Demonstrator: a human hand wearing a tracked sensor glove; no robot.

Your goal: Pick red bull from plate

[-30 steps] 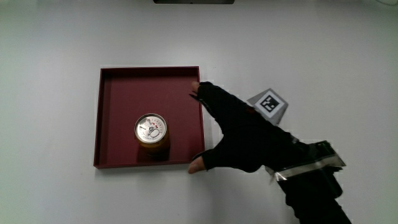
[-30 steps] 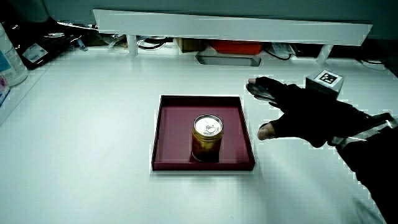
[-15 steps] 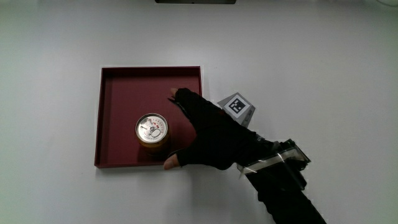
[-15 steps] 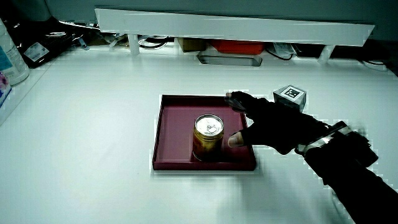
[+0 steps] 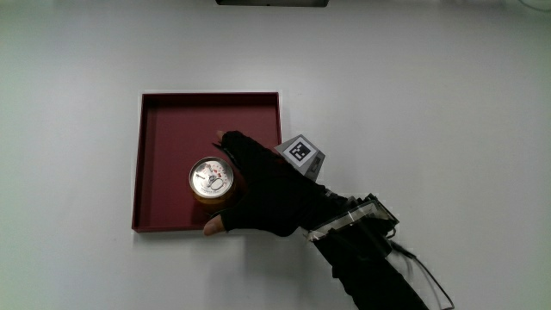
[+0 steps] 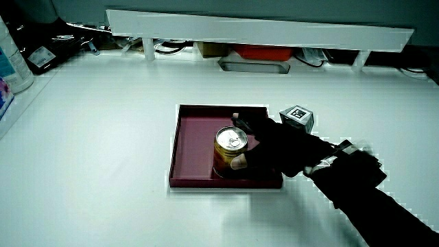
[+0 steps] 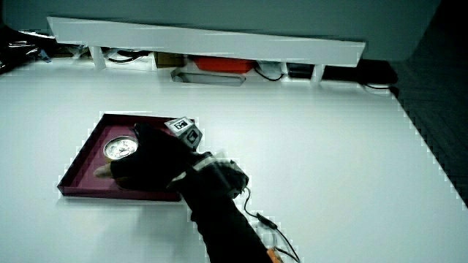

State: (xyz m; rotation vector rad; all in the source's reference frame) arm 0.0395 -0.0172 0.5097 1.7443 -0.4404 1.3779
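A gold red bull can (image 5: 211, 178) with a silver top stands upright in a dark red square tray (image 5: 164, 97), nearer the tray's edge closest to the person. The hand (image 5: 263, 194) reaches over the tray's side rim and lies against the can, which sits between the spread thumb and fingers. The thumb touches the can's side nearer the person, and the fingers curve past the can's farther side. Both side views show the can (image 6: 228, 145) (image 7: 119, 150) resting in the tray (image 6: 206, 108) (image 7: 80, 157) with the hand (image 6: 278, 147) (image 7: 150, 164) beside it. The patterned cube (image 5: 300, 153) sits on the hand's back.
A low white partition (image 6: 260, 31) runs along the table's farthest edge, with a grey tray (image 6: 252, 65) and cables under it. A white bottle (image 6: 10, 62) stands at the table's edge. The black-sleeved forearm (image 5: 370, 267) crosses the table toward the person.
The hand has moved over the tray's rim to the can, so the can now sits between thumb and fingers. The can and tray have not moved.
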